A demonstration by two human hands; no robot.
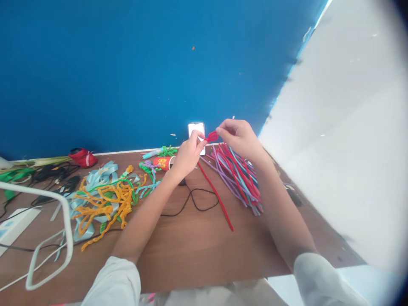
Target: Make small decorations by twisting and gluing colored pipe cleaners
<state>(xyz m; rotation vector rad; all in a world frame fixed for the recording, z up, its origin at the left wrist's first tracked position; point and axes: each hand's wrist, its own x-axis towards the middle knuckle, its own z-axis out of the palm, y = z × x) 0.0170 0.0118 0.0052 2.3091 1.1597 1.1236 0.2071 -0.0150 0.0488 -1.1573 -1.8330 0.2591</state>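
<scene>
Both my hands are raised over the far part of the table, working on a red pipe cleaner (pixel 212 136) bent into small loops. My left hand (pixel 190 152) pinches the base of the loops between thumb and fingers. On the right side of the loops, the fingertips of my right hand (pixel 237 134) are closed on their edge. A long straight red tail (pixel 217 194) runs down from near my left hand onto the table; whether it joins the loops is hidden. Behind my left hand a phone (pixel 196 127) with a lit white screen leans on the wall.
Beside my right forearm lies a bundle of purple, red and blue pipe cleaners (pixel 237 176). To the left are orange pipe-cleaner shapes (pixel 111 199), light blue ribbon (pixel 103 174), a red paper cup (pixel 162 163), a black cable (pixel 191 195), a white frame (pixel 67 229) and a power strip (pixel 19 225).
</scene>
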